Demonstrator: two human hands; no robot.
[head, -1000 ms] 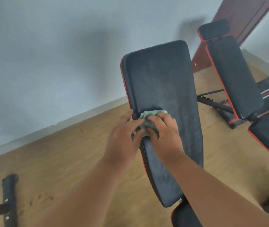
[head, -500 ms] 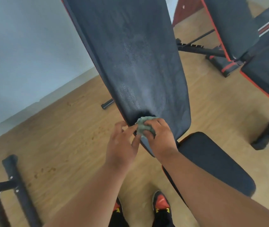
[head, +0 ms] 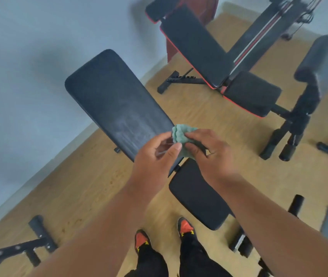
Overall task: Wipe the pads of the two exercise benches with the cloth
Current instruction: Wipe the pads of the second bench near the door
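Both hands hold the green cloth (head: pixel 181 139) bunched up in front of the lower end of the near bench's back pad (head: pixel 117 104). The left hand (head: pixel 155 154) pinches the cloth's left edge between thumb and curled fingers. The right hand (head: pixel 209 150) has its grip closed on the cloth's right side, and its fingers cover much of the fabric. Whether the cloth touches the pad cannot be told, since the hands hide the contact.

The back pad tilts up toward the grey wall (head: pixel 19 76), its surface marked with pale streaks near the cloth. Below it the seat pad (head: pixel 197 198) is partly hidden by the right forearm.

The second bench stands well apart at upper right, red-edged, with a back pad (head: pixel 195 47) and a seat pad (head: pixel 253 92); its headrest (head: pixel 159 9) is blurred and cut by the top edge. A foam roller (head: pixel 317 58) at far right is smeared by motion.

Two shoes (head: pixel 185 227) with orange toes stand on the wooden floor (head: pixel 79 186).
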